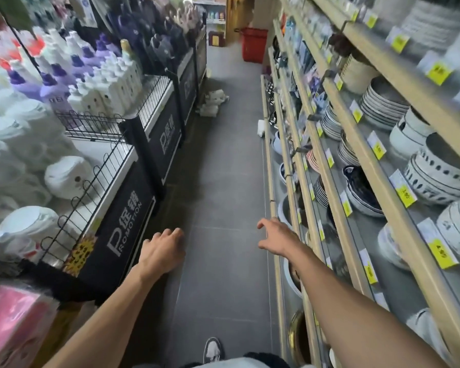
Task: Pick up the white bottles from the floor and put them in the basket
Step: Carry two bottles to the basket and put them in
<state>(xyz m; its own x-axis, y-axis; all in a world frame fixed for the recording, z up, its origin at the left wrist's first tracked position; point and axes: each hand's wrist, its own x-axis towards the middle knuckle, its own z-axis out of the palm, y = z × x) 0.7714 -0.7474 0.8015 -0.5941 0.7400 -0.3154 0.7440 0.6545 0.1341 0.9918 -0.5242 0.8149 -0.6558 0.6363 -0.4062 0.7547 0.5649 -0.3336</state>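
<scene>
The person stands in a shop aisle, both arms stretched forward, and the step in hand looks like the approach: nothing is picked up yet. The left hand (162,251) is empty, its grip released with fingers loosely curled; the right hand (276,239) is likewise empty and spread, close to the front edge of the crockery shelf (282,166).

The white bottles (213,102) lie in a heap on the floor (223,181) well ahead, against the foot of the left-hand display bins, with one more white bottle (261,128) by the foot of the shelf. A red basket (254,45) stands at the far end of the aisle, beyond them.

The next move likely calls for walking forward and stooping to the heap.

The black bin panels (122,235) read "PROMOTION" with Chinese characters. Yellow price tags (442,254) line the shelf edges; their figures are too blurred to trust.
</scene>
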